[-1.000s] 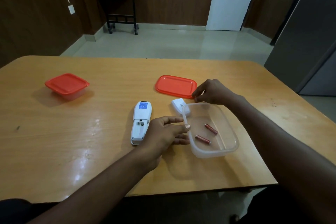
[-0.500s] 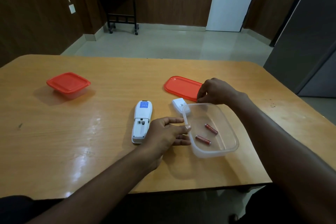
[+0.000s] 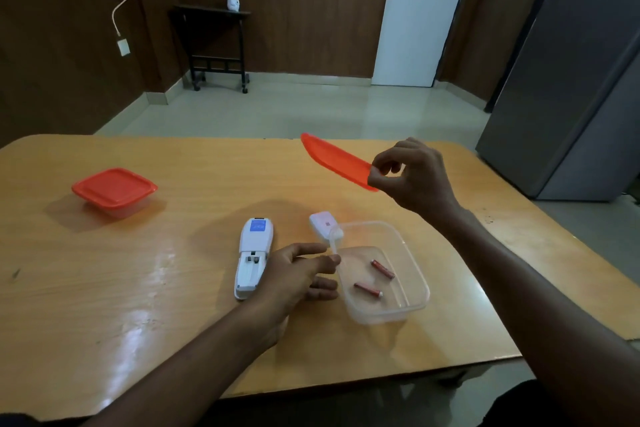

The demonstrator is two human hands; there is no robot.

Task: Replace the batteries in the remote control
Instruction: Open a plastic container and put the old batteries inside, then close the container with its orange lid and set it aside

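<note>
orange lid (image 3: 337, 160) pinched aloft by right hand (image 3: 414, 176) (tilted).

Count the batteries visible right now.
2. Both lie in the open clear container: one battery toward the far side, the other battery nearer the person. The closed container could hide more.

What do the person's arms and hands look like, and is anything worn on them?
Both forearms are bare up to the frame edge, with no sleeves visible. The left hand and the right hand wear no gloves. No watch, ring or bracelet is visible.
</note>
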